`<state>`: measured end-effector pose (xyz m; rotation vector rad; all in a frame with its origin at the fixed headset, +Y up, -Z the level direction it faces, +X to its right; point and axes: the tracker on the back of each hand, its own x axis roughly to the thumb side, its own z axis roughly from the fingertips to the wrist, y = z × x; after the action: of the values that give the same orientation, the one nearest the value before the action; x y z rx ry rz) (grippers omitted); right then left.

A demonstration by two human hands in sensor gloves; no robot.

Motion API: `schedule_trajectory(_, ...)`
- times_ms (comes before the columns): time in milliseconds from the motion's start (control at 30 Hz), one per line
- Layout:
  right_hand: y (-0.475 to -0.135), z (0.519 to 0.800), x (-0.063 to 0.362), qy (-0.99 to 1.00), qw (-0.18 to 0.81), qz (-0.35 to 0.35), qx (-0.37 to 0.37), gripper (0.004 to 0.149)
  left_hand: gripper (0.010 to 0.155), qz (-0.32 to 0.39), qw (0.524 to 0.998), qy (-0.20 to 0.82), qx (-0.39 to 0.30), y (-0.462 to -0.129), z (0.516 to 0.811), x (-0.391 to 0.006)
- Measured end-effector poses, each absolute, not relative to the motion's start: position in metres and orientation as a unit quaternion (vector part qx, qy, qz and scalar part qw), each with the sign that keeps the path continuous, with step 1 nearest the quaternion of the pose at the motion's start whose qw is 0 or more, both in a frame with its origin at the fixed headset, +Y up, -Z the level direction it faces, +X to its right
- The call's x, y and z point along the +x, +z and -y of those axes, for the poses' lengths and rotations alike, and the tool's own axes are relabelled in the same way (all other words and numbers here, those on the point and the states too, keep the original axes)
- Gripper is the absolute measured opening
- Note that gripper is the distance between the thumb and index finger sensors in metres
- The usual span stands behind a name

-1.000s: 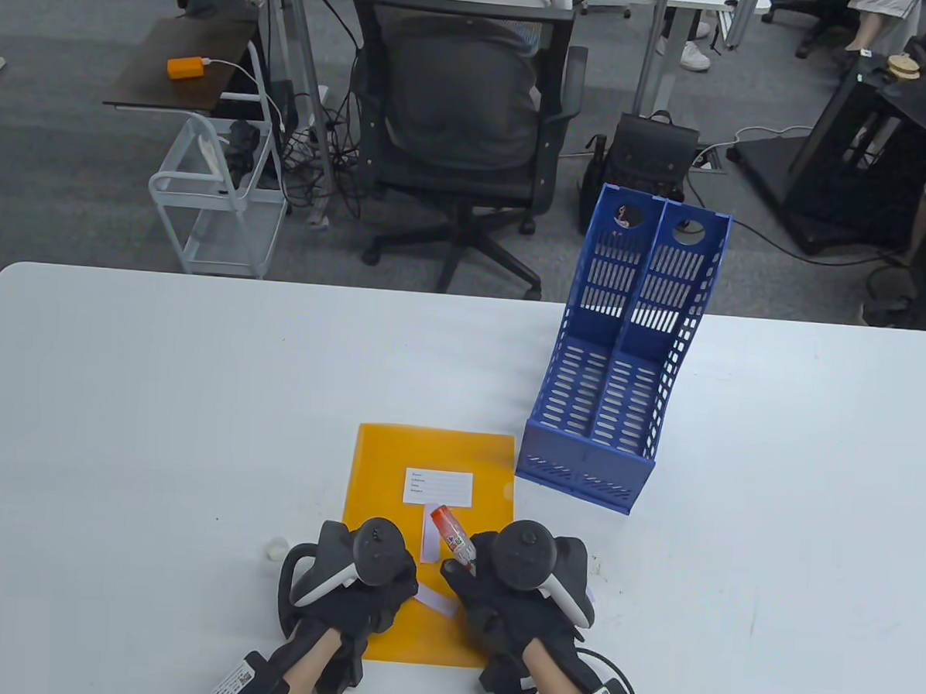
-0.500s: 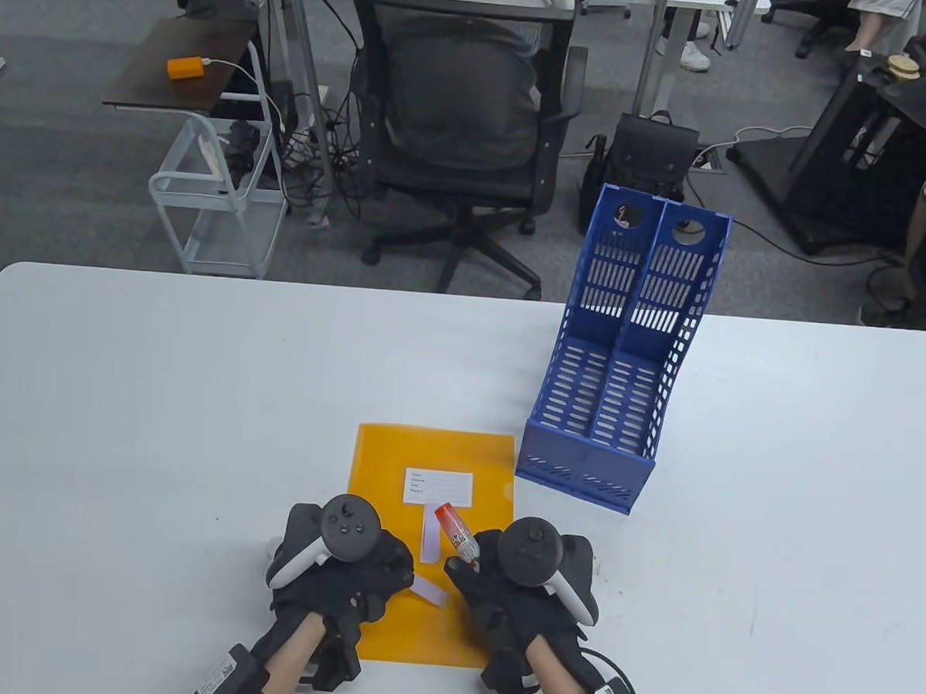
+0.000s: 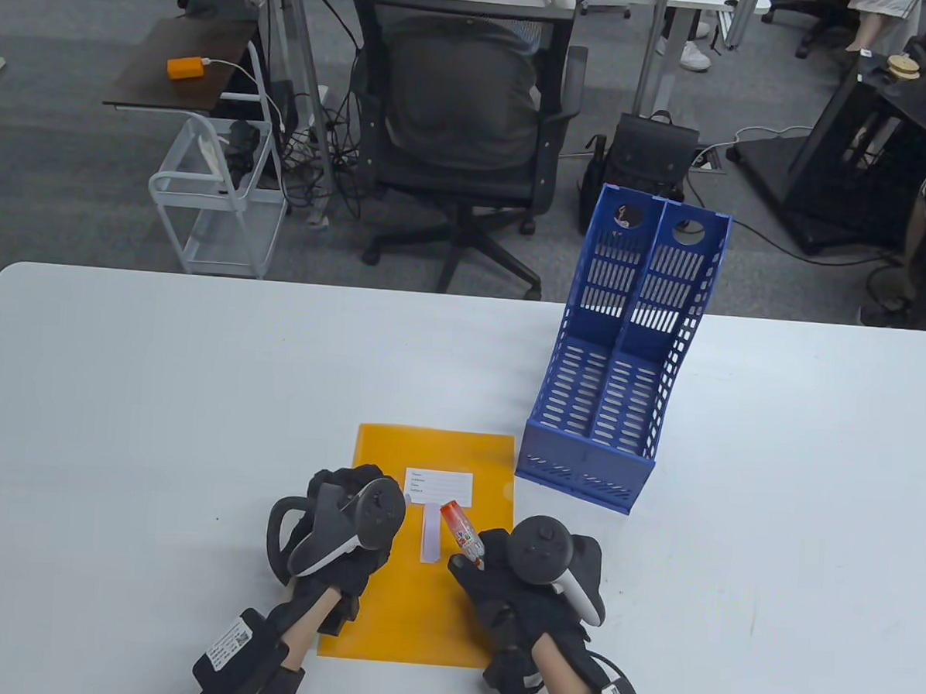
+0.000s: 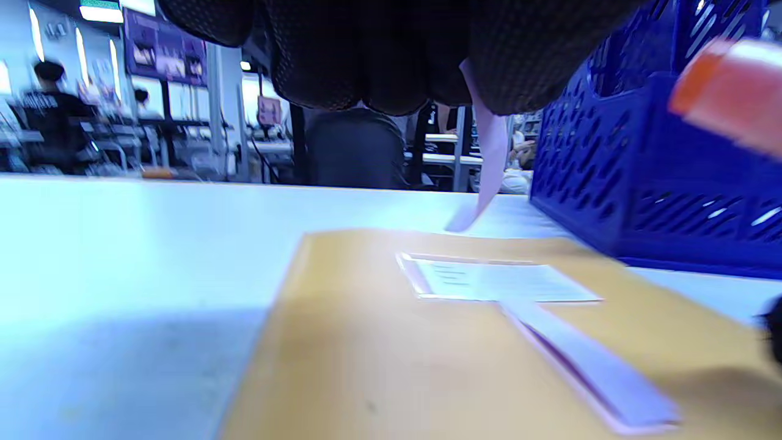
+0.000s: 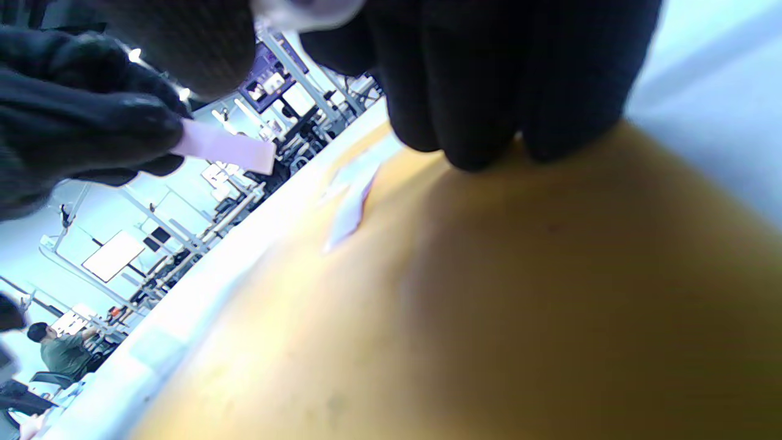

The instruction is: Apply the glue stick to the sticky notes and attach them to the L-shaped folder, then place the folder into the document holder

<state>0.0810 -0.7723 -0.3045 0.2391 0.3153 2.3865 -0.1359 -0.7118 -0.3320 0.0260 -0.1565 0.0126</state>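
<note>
An orange L-shaped folder lies flat near the table's front edge, bearing a white label and one pale sticky note strip below it. My left hand hovers over the folder's left part and pinches a second pale sticky note, which hangs down from its fingers. My right hand grips an uncapped glue stick, its orange tip pointing up and left beside the stuck strip. The hand's knuckles rest on the folder. The blue document holder stands behind the folder's right corner.
The white table stretches wide to the left and to the right of the holder. Behind its far edge stand an office chair with a seated person, a white cart and a black bag.
My left hand picked the loose sticky note off the folder's lower part and rose forward with it. The right hand and glue stick barely shifted.
</note>
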Motion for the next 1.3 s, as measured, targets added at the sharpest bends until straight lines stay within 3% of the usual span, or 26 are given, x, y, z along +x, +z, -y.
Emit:
schedule_trajectory(333, -0.304, 0.773, 0.083, 0.923, 0.361, -0.111, 0.077, 0.061, 0.041, 0.067, 0.996, -0.063, 0.009, -0.348, 0.743, -0.107)
schedule_trajectory(500, -0.304, 0.774, 0.082, 0.925, 0.354, -0.111, 0.079, 0.061, 0.041, 0.07, 0.997, -0.04, -0.005, -0.349, 0.755, -0.101)
schedule_trajectory(700, -0.305, 0.774, 0.083, 0.922, 0.361, -0.119, 0.078, 0.061, 0.039, 0.126, 0.988, 0.012, -0.083, -0.35, 0.76, -0.099)
schedule_trajectory(867, -0.306, 0.776, 0.087, 0.913, 0.378, -0.132, 0.075, 0.061, 0.038, 0.122, 0.985, 0.015, -0.122, -0.35, 0.766, -0.099)
schedule_trajectory(1300, -0.306, 0.775, 0.086, 0.914, 0.375, -0.136, 0.077, 0.061, 0.038, 0.122, 0.983, 0.003, -0.136, -0.347, 0.77, -0.096)
